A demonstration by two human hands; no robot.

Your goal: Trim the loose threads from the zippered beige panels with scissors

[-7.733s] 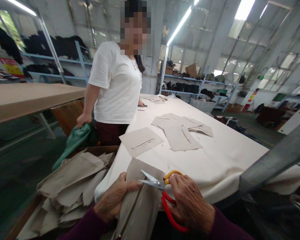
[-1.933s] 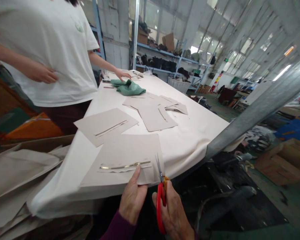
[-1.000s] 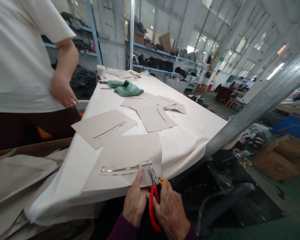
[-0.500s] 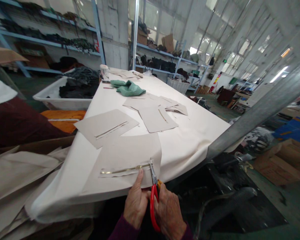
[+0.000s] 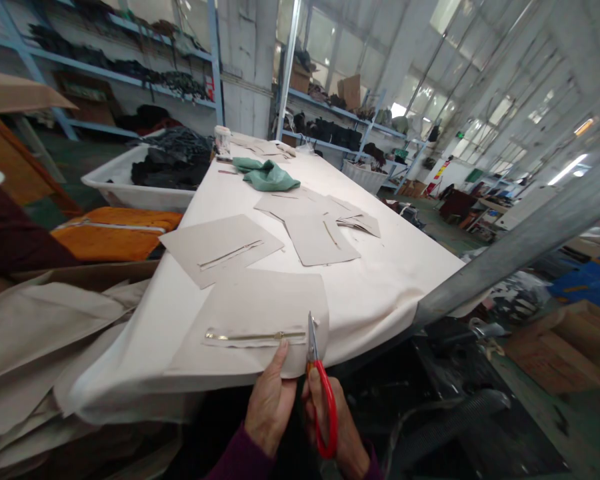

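Note:
A beige fabric panel [image 5: 265, 300] lies at the near edge of the table, with a gold-toothed zipper [image 5: 247, 337] set across it. My left hand [image 5: 271, 408] grips the panel's near edge, thumb on top just below the zipper slider and fingers partly hidden underneath. In my right hand [image 5: 349, 430] is a pair of scissors with red handles [image 5: 330, 400]. Their blades point away from me, nearly together, just right of the zipper's end. A small pale scrap sits beside the blade tips.
More beige panels with zippers [image 5: 320, 240] lie farther up the white-covered table [image 5: 395, 260], before a green cloth [image 5: 267, 175]. A metal post [image 5: 500, 247] slants past the right side. At left are a white bin [image 5: 145, 193], orange material [image 5: 113, 233] and a person's dark red clothing [image 5: 17, 227].
The scissors have come away from the zipper's right end, turning in my right hand, and their blades have closed. A scrap now lies apart from the zipper's end. My left hand keeps its hold.

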